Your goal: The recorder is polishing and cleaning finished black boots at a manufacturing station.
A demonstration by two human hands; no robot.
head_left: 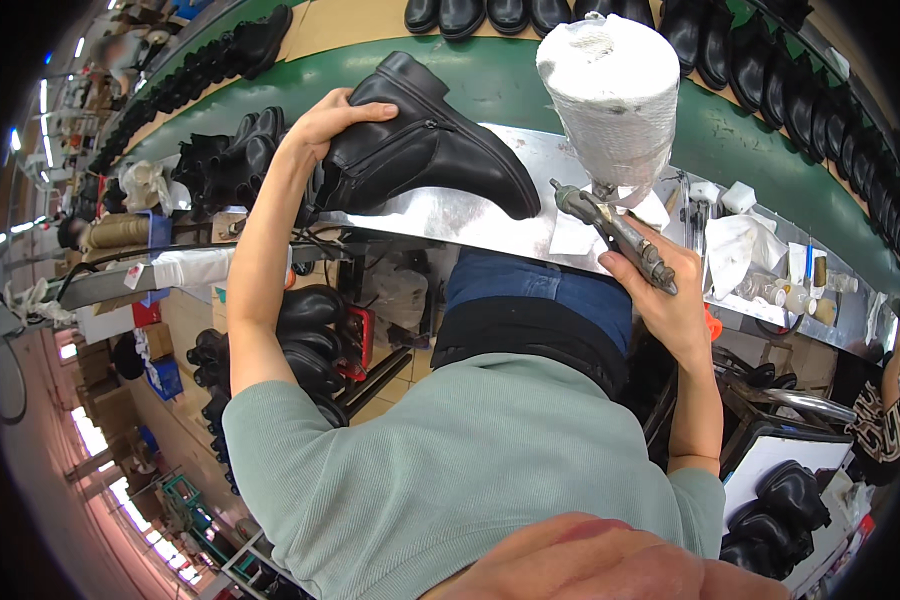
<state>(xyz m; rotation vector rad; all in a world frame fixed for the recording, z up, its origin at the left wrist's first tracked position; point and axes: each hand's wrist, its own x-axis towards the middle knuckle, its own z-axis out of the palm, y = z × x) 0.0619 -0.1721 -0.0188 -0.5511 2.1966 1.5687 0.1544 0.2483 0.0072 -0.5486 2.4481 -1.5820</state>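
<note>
We are clasping a black boot (440, 160) in our left hand (328, 120) over the metal bench (405, 214), its toe pointing rightward, and gripping a metal spray gun (620, 236) in our right hand (670, 290) near it.

Signs, labels, numbers — none readable.

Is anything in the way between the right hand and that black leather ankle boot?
Only the grey metal nozzle-tipped tool that the right hand itself holds; between its tip and the toe of the black leather ankle boot, nothing visible stands.
</note>
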